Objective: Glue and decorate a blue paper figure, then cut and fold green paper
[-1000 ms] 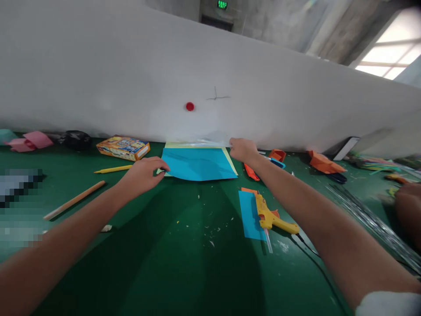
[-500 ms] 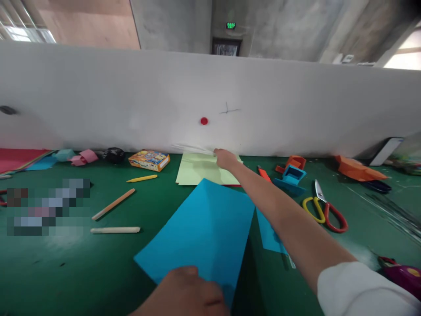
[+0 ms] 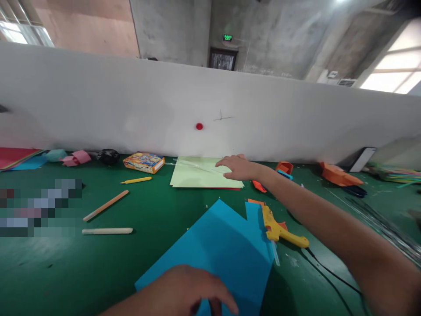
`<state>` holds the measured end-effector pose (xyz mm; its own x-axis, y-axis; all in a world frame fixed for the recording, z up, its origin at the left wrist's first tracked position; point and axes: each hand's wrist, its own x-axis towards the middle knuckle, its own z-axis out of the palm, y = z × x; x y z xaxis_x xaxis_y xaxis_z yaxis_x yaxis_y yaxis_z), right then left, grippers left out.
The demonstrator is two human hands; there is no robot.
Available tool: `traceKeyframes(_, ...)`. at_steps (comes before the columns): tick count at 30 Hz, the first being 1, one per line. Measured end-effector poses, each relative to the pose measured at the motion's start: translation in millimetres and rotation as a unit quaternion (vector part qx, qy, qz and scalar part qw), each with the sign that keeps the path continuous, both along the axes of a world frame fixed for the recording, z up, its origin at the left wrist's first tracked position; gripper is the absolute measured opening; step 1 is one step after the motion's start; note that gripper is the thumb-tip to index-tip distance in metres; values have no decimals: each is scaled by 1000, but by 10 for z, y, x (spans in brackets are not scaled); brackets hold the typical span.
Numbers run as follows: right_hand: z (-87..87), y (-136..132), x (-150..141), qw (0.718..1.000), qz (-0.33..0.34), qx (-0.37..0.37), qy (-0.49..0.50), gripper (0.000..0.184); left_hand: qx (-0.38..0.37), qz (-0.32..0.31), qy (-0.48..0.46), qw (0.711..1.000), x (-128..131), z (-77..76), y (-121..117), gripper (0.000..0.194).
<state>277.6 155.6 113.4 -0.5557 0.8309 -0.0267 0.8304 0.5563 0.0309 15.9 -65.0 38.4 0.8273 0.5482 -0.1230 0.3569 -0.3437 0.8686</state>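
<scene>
The left hand (image 3: 190, 287) bends over the blue sheet (image 3: 213, 241), at the near side of the table (image 3: 154, 219); whether its grip holds it, I cannot tell. The right hand (image 3: 236, 167), its grip loosely parted, is over pale green sheets (image 3: 192, 177). A green sign (image 3: 227, 37) reads "EXIT"; the print on the orange box (image 3: 144, 163) is unreadable.

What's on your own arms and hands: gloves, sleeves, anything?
Nothing seen: the bare left hand and bare right hand show no gloves, rings or markings. The visible left forearm and right forearm show no sleeve, watch or cable.
</scene>
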Motion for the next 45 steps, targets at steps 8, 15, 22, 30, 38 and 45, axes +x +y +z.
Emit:
traceKeyframes(8,457,-2081,80,973,164,-100,128,36,34,234,40,971,-167,69,550,35)
traceKeyframes(15,-436,-2384,-212,957,201,-168,126,47,80,221,43,971,22,-205,716,36)
traceKeyframes(22,-881,-2100,-50,942,149,-238,183,76,205,258,63,942,-166,-301,621,33)
traceKeyframes(30,-960,-2132,-46,946,111,-231,198,94,477,86,117,867,-94,-337,214,32)
traceKeyframes(38,-1054,-2150,-73,966,49,-174,185,81,471,24,153,868,-38,-490,17,55)
traceKeyframes(45,-1113,-2142,-111,977,-6,-149,150,80,405,12,172,898,-76,-440,148,58)
